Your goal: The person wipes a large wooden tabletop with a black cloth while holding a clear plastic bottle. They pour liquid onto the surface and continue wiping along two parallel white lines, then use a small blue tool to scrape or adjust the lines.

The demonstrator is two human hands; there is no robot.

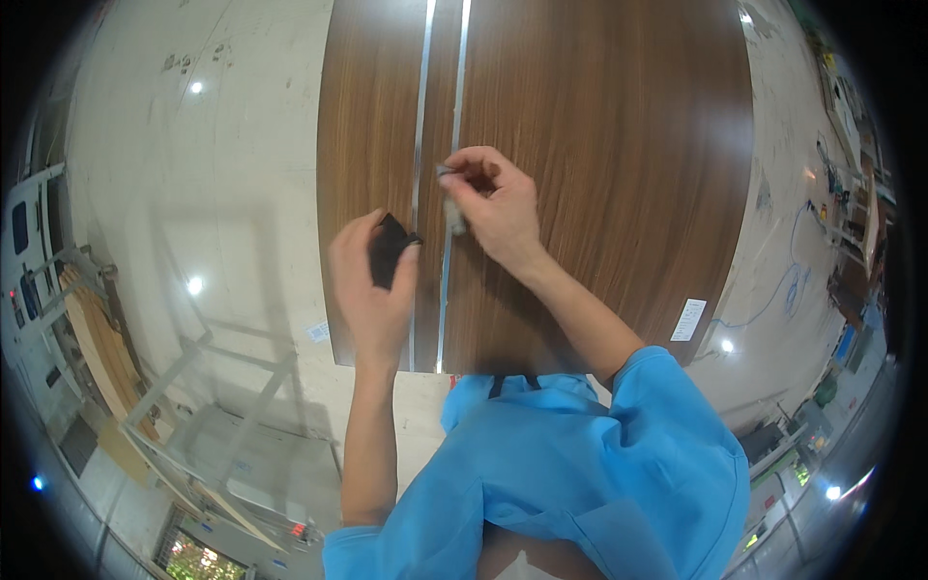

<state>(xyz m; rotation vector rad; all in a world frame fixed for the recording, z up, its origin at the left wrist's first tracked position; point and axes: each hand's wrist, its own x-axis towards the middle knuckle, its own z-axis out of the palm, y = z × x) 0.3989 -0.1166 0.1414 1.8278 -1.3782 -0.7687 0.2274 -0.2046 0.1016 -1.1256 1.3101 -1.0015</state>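
Note:
Before me lies a brown wood-grain panel (pixel 599 193) with two thin silvery strips running along its length, a left strip (pixel 421 116) and a right strip (pixel 459 87). My left hand (pixel 372 300) is closed round a dark, flat black piece (pixel 387 253), over the panel's left part; its material is unclear. Thumb and fingertips of my right hand (pixel 501 208) pinch a small grey piece (pixel 445 170) above the right strip. Just below those fingers a blurred pale grey bit (pixel 454 218) shows by the strip; whether it hangs or lies there I cannot tell.
A white label (pixel 688 320) sits at the panel's near right corner. Lower left stand a grey metal frame (pixel 261 396) and long wooden boards (pixel 111 358). A blue cable (pixel 795 285) trails over the pale floor (pixel 242 126) at right, near cluttered equipment.

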